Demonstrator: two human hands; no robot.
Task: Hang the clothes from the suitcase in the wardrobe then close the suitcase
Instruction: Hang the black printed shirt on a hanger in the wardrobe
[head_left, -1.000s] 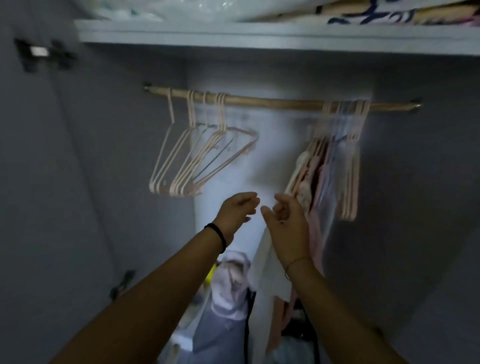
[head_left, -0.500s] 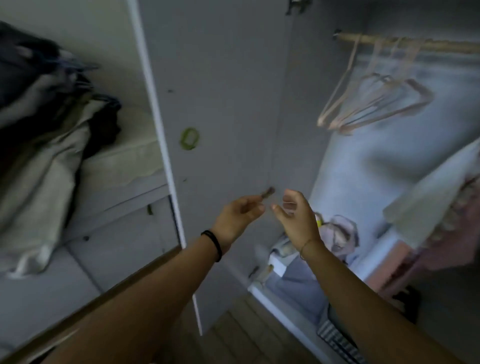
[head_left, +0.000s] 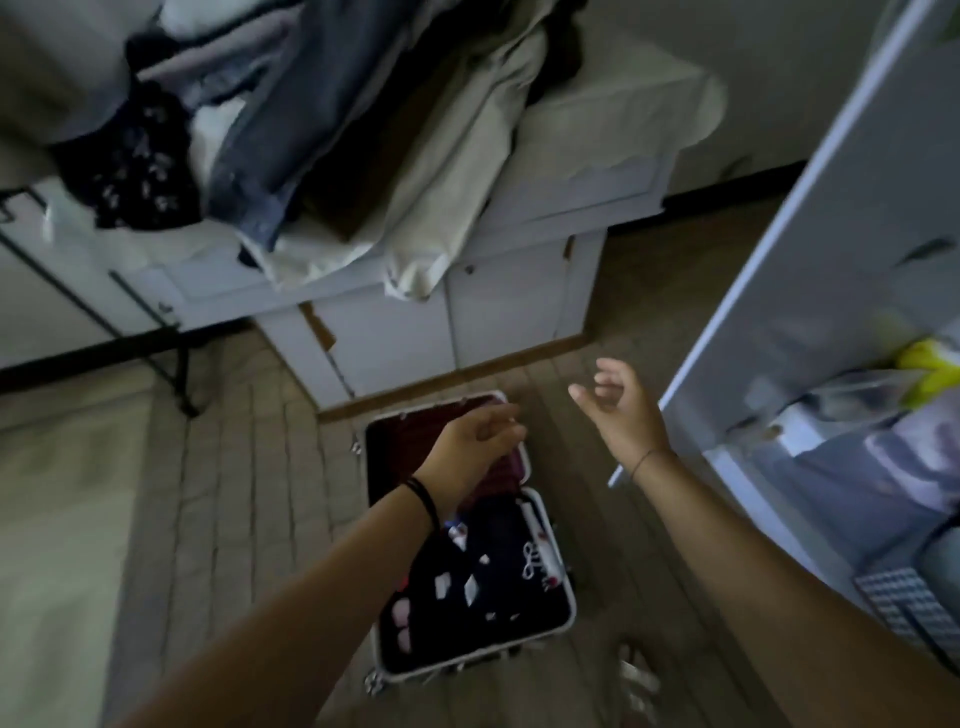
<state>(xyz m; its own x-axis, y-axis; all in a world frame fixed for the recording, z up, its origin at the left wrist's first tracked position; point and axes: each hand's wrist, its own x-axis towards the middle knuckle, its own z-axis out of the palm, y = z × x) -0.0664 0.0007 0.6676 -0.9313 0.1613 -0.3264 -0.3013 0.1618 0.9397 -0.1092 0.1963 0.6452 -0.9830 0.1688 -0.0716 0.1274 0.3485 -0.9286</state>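
Suitcase (head_left: 570, 597) beneath left grip (head_left: 478, 447)

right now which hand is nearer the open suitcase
Left. The left hand hangs over the far half of the suitcase, overlapping it in this view; the right hand is off to its right, over the floor near the wardrobe door.

Dim tiled floor (head_left: 218, 467), white cabinet (head_left: 400, 338)

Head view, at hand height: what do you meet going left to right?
Black metal leg → open suitcase → right hand → white wardrobe door → yellow item. The left hand overlaps the suitcase, so it is left out.
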